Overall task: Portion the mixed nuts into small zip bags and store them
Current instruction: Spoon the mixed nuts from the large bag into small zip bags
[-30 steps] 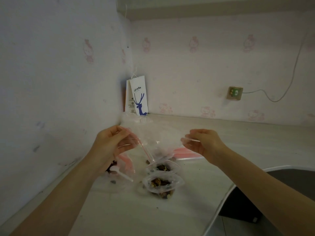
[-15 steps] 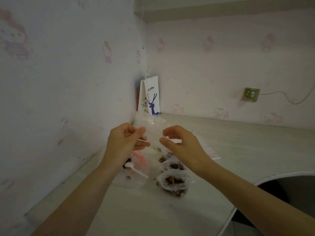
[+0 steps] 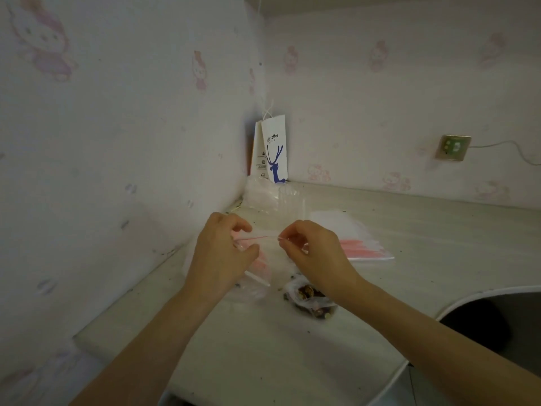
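The zip bag (image 3: 268, 244) looks light, limp and slippery; take its pink zip edge. The left hand (image 3: 222, 256) grip pinches that edge at 9 o'clock, the right hand (image 3: 313, 253) grip at 3 o'clock.

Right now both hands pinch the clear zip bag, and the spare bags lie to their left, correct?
No. In the head view the spare bags lie to their right, on the counter. The left hand and right hand do both pinch the clear zip bag.
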